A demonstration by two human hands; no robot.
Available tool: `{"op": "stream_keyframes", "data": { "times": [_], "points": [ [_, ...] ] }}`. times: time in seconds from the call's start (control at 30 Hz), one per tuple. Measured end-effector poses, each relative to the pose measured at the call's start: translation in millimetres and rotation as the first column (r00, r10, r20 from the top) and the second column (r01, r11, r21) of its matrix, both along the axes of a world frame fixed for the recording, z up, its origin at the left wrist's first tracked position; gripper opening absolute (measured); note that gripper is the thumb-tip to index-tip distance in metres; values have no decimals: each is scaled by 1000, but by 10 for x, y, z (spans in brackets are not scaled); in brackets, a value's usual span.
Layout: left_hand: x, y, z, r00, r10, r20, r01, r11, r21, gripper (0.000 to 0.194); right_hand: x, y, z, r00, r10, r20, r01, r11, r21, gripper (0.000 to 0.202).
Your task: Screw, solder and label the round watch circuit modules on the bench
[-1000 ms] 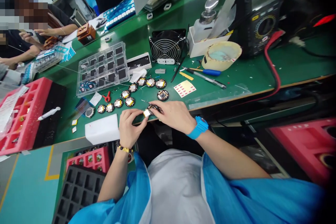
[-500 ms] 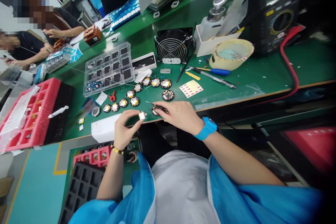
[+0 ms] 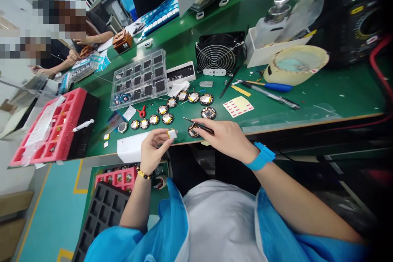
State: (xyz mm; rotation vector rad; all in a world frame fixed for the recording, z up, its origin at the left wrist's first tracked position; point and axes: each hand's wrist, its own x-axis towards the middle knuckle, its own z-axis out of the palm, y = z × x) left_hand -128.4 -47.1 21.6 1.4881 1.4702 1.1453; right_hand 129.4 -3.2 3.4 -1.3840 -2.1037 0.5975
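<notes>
Between the thumb and fingertips of my left hand [image 3: 155, 147] is a small silvery battery [image 3: 172, 134] with a yellow edge. A pair of black tweezers [image 3: 201, 125] is gripped in my right hand [image 3: 230, 137], the tips pointing left. Those fingers lie over the right part of a round circuit board [image 3: 193, 131] at the table's front edge; whether they touch it I cannot tell. Just behind lies a bare-looking round board [image 3: 208, 112]. Several more round boards [image 3: 167, 118], topped with white-and-yellow pieces, curve away to the left and back.
A compartmented clear tray [image 3: 139, 75] and a fan [image 3: 217, 55] stand behind the boards. Pens [image 3: 272, 95], a sticker sheet [image 3: 238, 106] and a cream bowl [image 3: 296, 65] lie to the right. Left are a white box [image 3: 130, 147] and a pink foam tray [image 3: 69, 120]. Co-workers sit beyond.
The view has shifted, so the table's contents appear farther right. My right hand has turned the tweezers slightly, uncovering more of the nearby board. The battery stays in my left hand.
</notes>
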Motion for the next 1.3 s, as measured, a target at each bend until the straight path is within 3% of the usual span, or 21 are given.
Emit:
{"op": "stream_keyframes", "data": {
  "times": [0.4, 0.53, 0.67, 0.77, 0.87, 1.0, 1.1, 1.2, 1.3],
  "points": [
    [57, -5, 131, 999, -5, 48, 8, 998, -59, 37, 3, -4, -1, 1000, -1, -13, 2, 1000, 27, 30],
    [-181, 151, 268, 998, 24, -53, -25, 1000, -16, 40, 22, -8, -7, 999, 23, -26, -22, 999, 40, 29],
    [-850, 669, 579, 969, 193, -156, -171, 975, 141, 51, 49, -11, -41, 998, 48, -51, -43, 994, 101, 28],
    [-1418, 1245, 849, 890, 351, -292, -297, 931, 214, 61, 65, 2, -65, 995, 80, -52, -73, 989, 126, 27],
    [-1797, 1870, 1024, 803, 431, -412, -384, 902, 197, 59, 76, 17, -84, 994, 98, -39, -91, 983, 156, 28],
    [-1958, 2588, 1040, 725, 443, -526, -440, 887, 141, 43, 87, 26, -106, 993, 110, -54, -99, 980, 173, 28],
    [-1948, 2920, 987, 668, 441, -600, -473, 874, 115, 29, 94, 23, -117, 990, 111, -82, -97, 983, 158, 28],
    [-1919, 3031, 968, 627, 444, -640, -486, 865, 123, 24, 100, 17, -119, 987, 116, -106, -103, 987, 123, 28],
    [-1901, 2942, 996, 604, 468, -645, -484, 859, 171, 21, 108, 21, -110, 984, 108, -142, -101, 993, 56, 29]
  ]
}}
